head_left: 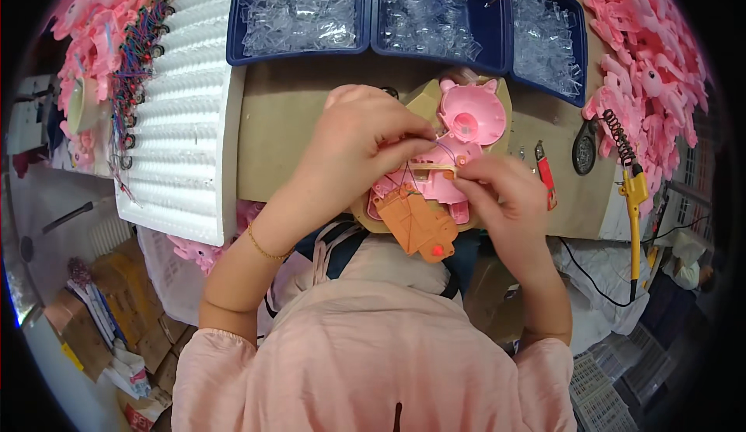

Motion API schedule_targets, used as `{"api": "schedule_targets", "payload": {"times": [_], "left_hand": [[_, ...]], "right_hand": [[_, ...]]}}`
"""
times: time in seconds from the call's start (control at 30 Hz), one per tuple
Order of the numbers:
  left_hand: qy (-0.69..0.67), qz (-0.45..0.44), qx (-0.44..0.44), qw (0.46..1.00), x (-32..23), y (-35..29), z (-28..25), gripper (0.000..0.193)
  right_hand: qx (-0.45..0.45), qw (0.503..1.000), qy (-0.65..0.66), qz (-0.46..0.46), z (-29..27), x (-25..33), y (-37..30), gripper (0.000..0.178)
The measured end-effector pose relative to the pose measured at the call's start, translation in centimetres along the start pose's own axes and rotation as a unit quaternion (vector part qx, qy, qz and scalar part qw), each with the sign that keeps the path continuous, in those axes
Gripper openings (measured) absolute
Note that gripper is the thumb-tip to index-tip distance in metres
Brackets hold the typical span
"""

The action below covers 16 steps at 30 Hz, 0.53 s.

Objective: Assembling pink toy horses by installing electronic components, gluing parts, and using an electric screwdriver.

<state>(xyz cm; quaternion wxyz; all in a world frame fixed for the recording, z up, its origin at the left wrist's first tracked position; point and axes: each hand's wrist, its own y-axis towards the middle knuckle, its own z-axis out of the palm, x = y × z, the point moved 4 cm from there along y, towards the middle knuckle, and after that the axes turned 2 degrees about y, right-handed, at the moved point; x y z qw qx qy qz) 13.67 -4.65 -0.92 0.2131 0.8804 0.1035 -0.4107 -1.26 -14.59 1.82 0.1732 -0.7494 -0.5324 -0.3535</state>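
My left hand reaches over the work with thumb and index finger pinched on a thin dark wire. Below it, an open pink animal-shaped toy shell lies in a tan holder, its rounded, eared head at the far end. My right hand is at the shell's right side, fingertips drawn together beside a pale strip; what they grip is too small to make out. An orange plastic box with a red spot lies tilted over the shell's near end, thin wires rising from it.
Blue bins of clear plastic parts line the back. On the left, a white ridged foam tray has wired components along its edge. A yellow soldering iron, red-handled cutter and pink shells are at right.
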Motion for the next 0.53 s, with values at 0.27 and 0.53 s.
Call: {"api": "schedule_targets", "payload": {"times": [0.27,0.53], "left_hand": [[0.162,0.036,-0.101,0.981,-1.2,-0.4,0.5,0.012],[0.157,-0.002,-0.073,0.985,-1.3,-1.3,0.7,0.010]], "right_hand": [[0.012,0.983,-0.149,-0.107,3.1,-0.1,1.6,0.011],[0.055,0.984,-0.163,-0.042,3.1,0.3,1.2,0.014]]}}
